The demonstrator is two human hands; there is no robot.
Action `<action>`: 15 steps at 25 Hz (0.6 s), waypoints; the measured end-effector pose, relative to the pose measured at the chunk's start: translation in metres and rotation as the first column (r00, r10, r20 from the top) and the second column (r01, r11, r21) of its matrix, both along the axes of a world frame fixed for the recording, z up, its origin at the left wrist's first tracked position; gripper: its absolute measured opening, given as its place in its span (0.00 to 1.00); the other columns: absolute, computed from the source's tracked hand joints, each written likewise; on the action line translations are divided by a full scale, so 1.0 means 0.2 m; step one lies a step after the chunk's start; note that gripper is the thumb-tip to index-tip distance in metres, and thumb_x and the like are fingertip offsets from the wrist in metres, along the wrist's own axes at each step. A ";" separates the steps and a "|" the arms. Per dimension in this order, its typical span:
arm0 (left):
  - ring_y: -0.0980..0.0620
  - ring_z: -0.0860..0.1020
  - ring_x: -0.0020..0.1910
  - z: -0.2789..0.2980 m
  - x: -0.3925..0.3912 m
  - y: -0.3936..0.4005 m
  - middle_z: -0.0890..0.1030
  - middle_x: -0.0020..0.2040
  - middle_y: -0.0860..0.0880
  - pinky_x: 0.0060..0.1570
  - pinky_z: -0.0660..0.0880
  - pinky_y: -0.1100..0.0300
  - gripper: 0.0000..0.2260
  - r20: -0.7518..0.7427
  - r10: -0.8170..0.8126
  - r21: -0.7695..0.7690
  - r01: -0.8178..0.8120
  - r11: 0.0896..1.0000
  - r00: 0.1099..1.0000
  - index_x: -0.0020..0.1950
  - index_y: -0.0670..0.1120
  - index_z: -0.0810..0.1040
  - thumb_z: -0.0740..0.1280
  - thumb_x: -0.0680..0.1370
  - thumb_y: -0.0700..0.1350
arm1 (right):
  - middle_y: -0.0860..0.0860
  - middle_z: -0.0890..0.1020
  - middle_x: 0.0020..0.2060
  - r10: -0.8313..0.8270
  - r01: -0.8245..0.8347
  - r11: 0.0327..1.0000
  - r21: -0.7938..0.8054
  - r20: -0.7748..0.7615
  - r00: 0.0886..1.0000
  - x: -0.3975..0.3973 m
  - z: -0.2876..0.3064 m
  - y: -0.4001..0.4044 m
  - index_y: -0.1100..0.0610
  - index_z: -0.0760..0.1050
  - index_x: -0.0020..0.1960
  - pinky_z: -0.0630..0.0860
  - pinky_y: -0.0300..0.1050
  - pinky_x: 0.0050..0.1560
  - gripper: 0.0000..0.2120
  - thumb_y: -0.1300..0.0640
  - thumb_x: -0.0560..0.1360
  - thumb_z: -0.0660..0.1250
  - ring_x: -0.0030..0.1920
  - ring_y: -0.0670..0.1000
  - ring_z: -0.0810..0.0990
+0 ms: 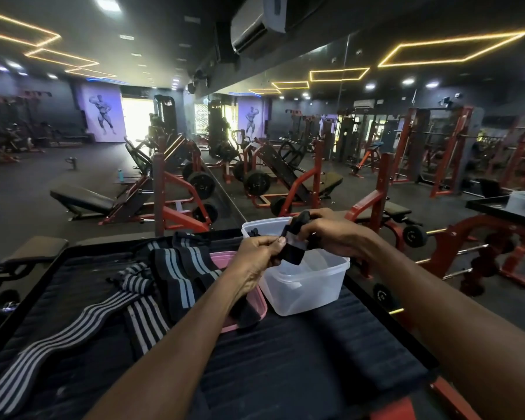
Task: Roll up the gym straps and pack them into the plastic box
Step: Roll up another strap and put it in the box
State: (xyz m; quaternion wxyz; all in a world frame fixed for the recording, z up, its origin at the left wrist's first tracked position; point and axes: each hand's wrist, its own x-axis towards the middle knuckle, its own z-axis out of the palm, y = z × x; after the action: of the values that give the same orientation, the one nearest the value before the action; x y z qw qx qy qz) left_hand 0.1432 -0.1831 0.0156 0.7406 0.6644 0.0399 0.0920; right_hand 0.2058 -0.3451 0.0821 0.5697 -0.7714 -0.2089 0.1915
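Note:
A clear plastic box (303,291) stands open on the dark padded bench (285,353). Above its rim both hands hold a short black strap (294,247). My left hand (259,253) pinches the strap's near end. My right hand (331,233) grips its upper part, fingers curled round it. Several black straps with grey stripes (176,268) lie in a loose pile left of the box, and one long striped strap (58,344) trails toward the near left corner.
A pink lid (258,301) lies flat beside the box, partly under the straps and my left forearm. A wall mirror stands right behind the bench. Red weight machines and benches fill the floor around.

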 end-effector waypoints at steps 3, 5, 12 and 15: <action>0.52 0.74 0.30 0.01 0.08 -0.01 0.79 0.32 0.47 0.34 0.73 0.61 0.11 0.016 0.105 0.184 -0.106 0.977 0.994 0.43 0.41 0.83 0.66 0.81 0.43 | 0.61 0.82 0.56 -0.006 0.006 1.000 0.008 0.019 1.000 0.07 -0.03 0.00 0.64 0.79 0.60 0.80 0.53 0.59 0.16 0.71 0.72 0.71 0.59 0.59 0.81; 0.54 0.76 0.28 0.02 0.11 -0.01 0.80 0.32 0.46 0.31 0.74 0.62 0.13 0.019 0.173 0.278 -0.171 0.945 0.985 0.43 0.41 0.82 0.64 0.82 0.45 | 0.61 0.83 0.56 -0.009 0.012 0.998 -0.061 0.057 0.998 0.10 -0.03 -0.01 0.63 0.80 0.58 0.81 0.53 0.57 0.16 0.69 0.71 0.73 0.58 0.59 0.82; 0.46 0.79 0.42 -0.04 0.21 -0.02 0.84 0.41 0.47 0.42 0.72 0.56 0.10 0.271 0.159 0.739 -0.311 0.598 0.949 0.45 0.44 0.85 0.65 0.80 0.44 | 0.55 0.80 0.53 0.005 0.109 0.919 -0.379 0.288 0.958 0.21 -0.02 0.07 0.55 0.79 0.60 0.82 0.43 0.34 0.14 0.58 0.74 0.74 0.43 0.55 0.84; 0.48 0.80 0.52 -0.07 0.24 0.03 0.85 0.52 0.54 0.55 0.74 0.46 0.09 0.211 0.109 0.789 -0.235 0.568 0.971 0.54 0.53 0.85 0.66 0.78 0.49 | 0.59 0.80 0.55 0.040 0.088 0.902 -0.424 0.284 0.958 0.31 -0.03 0.11 0.58 0.80 0.51 0.85 0.51 0.43 0.08 0.63 0.73 0.74 0.50 0.57 0.83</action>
State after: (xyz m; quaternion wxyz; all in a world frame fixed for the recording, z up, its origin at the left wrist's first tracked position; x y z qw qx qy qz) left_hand 0.1911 -0.1771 0.0023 0.3457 0.9128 0.0068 0.2175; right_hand 0.2679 -0.3233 0.0756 0.3507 -0.9004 -0.2318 0.1123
